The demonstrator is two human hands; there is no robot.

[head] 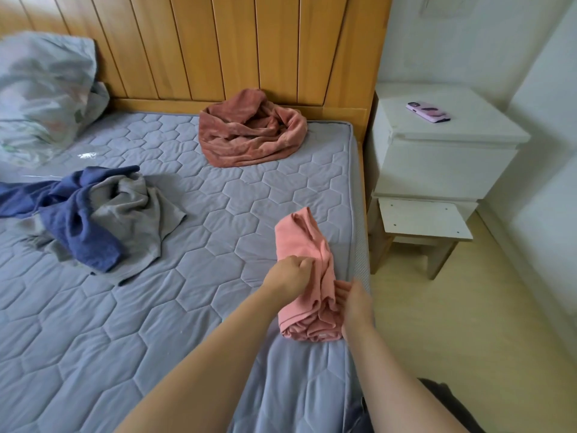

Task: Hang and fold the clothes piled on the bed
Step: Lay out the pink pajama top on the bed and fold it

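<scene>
Quilted grey mattress (131, 323) carries a half-folded pink garment (304, 245) along its right edge; the left hand (288, 275) pinches its middle, the right hand (354, 303) presses its near end with straight fingers. Smooth each fold before stacking; blue and grey clothes (93, 214) wait further left.

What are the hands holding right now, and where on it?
The pink garment. The left hand pinches its folded middle; the right hand touches its near right edge with straight fingers.
</scene>
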